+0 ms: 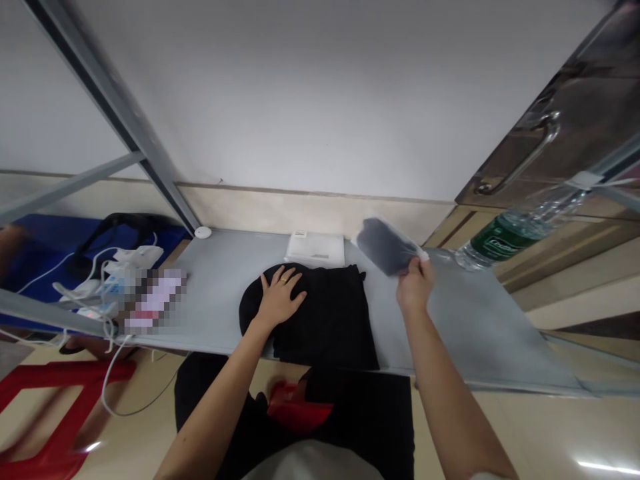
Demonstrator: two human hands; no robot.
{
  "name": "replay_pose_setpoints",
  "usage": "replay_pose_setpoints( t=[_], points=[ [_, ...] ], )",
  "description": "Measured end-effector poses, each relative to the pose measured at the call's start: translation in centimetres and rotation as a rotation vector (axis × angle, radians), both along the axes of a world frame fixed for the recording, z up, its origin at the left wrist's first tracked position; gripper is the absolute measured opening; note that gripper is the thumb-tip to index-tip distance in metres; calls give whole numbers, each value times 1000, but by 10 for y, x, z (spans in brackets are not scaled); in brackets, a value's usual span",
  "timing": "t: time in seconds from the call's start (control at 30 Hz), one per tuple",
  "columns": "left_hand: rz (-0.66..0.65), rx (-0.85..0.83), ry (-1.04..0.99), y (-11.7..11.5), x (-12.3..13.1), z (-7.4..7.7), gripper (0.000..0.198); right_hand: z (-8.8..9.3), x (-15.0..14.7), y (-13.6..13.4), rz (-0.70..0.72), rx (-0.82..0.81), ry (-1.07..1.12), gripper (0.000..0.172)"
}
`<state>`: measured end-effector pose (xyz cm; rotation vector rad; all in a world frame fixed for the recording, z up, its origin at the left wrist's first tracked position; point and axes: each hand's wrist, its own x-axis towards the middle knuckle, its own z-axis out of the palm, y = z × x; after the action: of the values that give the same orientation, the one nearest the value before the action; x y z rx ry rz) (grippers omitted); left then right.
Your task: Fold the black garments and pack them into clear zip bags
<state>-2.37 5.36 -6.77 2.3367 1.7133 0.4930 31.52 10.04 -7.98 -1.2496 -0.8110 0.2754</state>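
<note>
My left hand [281, 298] lies with spread fingers on a rounded black item [250, 305], perhaps a cap; its exact kind I cannot tell. A ring shows on one finger. Beside and partly under that item, a piece of black cloth [330, 320] lies flat at the table's front edge. My right hand [416, 285] is closed on the lower right corner of a clear plastic packet [387, 247] with something dark and flat inside, tilted above the table. Behind the black cloth rests a flat white packet [316, 248].
On the grey tabletop [450, 333], a water bottle [505, 237] leans at right and a blurred-out phone [157, 300] lies at left. Power strips with white cables [120, 273] sit beyond it. A metal frame post [125, 127] rises at left; a red stool [50, 413] stands below.
</note>
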Motion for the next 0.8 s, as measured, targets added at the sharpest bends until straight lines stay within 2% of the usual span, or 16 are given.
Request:
replay_pose_setpoints(
  t=[0.1,0.2,0.3,0.37,0.43,0.5,0.57,0.67,0.8],
  points=[
    [17,33,-96,1,-1,-2,41,8,-30,-7,183,20,71,48],
    [126,130,-332,1,-8,0,25,12,-64,-24,337,-31,-27,50],
    [375,307,-562,-6,-16,15,23,16,-94,-46,451,-108,-141,49],
    [447,418,-595,-16,-16,34,19,20,-109,-58,518,-132,-168,45],
    [330,482,-565,-29,-8,56,14,26,-118,-68,578,-138,-188,41],
    [99,497,-513,-41,6,76,13,33,-123,-76,627,-118,-230,39],
    [-100,483,-430,-50,24,89,17,39,-124,-83,651,-74,-296,35],
    [-263,482,-345,-55,46,92,20,43,-125,-92,652,-10,-393,30],
    [-306,478,-325,-53,57,81,18,42,-125,-105,590,-18,-432,28]
  ],
)
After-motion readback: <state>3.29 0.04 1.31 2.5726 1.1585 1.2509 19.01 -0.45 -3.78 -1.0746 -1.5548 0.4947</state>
